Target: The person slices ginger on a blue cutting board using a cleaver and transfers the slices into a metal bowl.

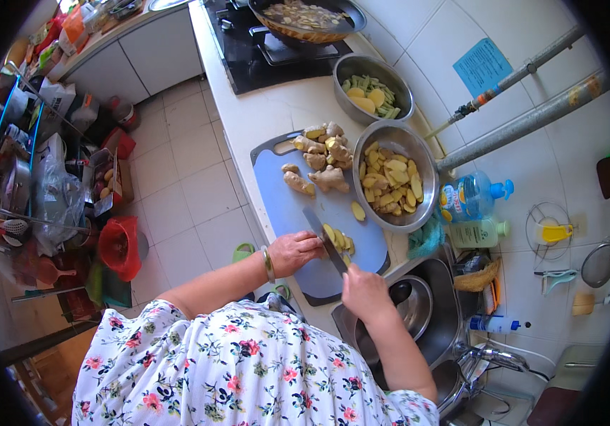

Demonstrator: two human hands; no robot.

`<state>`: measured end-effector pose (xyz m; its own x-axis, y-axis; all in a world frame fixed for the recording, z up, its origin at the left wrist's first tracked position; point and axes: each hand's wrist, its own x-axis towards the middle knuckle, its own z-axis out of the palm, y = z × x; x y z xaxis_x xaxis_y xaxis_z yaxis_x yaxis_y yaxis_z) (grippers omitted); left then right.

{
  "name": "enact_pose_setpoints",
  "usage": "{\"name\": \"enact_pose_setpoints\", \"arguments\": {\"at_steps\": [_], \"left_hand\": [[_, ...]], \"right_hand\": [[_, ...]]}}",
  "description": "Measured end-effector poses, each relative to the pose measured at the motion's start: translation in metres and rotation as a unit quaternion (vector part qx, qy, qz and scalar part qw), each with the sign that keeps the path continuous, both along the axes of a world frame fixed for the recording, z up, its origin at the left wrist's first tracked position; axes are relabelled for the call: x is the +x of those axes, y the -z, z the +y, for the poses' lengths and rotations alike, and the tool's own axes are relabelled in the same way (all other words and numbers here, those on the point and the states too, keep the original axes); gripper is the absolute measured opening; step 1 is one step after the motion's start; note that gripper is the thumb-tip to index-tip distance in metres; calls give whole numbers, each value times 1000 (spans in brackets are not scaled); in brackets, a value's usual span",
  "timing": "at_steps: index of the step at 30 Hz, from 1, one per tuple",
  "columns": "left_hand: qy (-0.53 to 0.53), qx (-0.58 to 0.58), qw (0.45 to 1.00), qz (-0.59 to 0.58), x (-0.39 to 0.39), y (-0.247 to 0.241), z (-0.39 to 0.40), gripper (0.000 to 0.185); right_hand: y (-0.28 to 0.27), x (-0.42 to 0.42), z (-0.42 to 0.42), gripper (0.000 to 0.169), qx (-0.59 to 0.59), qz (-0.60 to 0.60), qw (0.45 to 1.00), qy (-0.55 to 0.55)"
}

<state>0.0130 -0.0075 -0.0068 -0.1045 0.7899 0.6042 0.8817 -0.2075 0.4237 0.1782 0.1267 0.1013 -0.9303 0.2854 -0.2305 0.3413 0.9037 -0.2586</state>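
My right hand (368,294) grips a kitchen knife (322,234), its blade slanting across the blue cutting board (278,186). Sliced ginger (341,240) lies just right of the blade. On the blade's other side, my left hand (295,253) rests with curled fingertips close to the steel; whatever is under them is hidden. Several unpeeled ginger roots (329,178) are heaped at the board's far end. One loose ginger slice (357,211) sits near the steel bowl (359,175), which holds many cut ginger pieces (393,178).
Behind that bowl stands another steel bowl (339,88) with green and yellow cut vegetables. A wok (361,21) with food sits on the gas stove (236,64). To the right are a sink (446,298), a teal cloth (426,238), and a blue soap bottle (467,197). Pipes (518,120) cross the tiled wall.
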Motion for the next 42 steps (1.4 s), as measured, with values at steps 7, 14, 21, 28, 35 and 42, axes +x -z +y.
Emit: {"name": "enact_pose_setpoints", "arguments": {"at_steps": [7,14,21,28,35,42], "left_hand": [[-6,-2,1000,-8,-3,4,-2,31],[-26,-29,999,-15,2,8,-7,31],[-3,-21,999,-27,0,0,-5,28],[-19,14,999,-36,1,12,-7,27],[6,18,999,-49,-2,7,-6,26],[-17,19,998,-56,1,12,-9,26]], "right_hand": [[-3,-10,-2,13,-1,95,995,-5],[-43,10,-13,13,13,-53,998,-20],[27,-25,-5,12,-6,91,996,6],[-46,2,-16,12,18,-42,999,-17],[10,-16,-14,13,-13,21,1000,19],[-15,-9,-12,13,-16,36,999,0]]}}
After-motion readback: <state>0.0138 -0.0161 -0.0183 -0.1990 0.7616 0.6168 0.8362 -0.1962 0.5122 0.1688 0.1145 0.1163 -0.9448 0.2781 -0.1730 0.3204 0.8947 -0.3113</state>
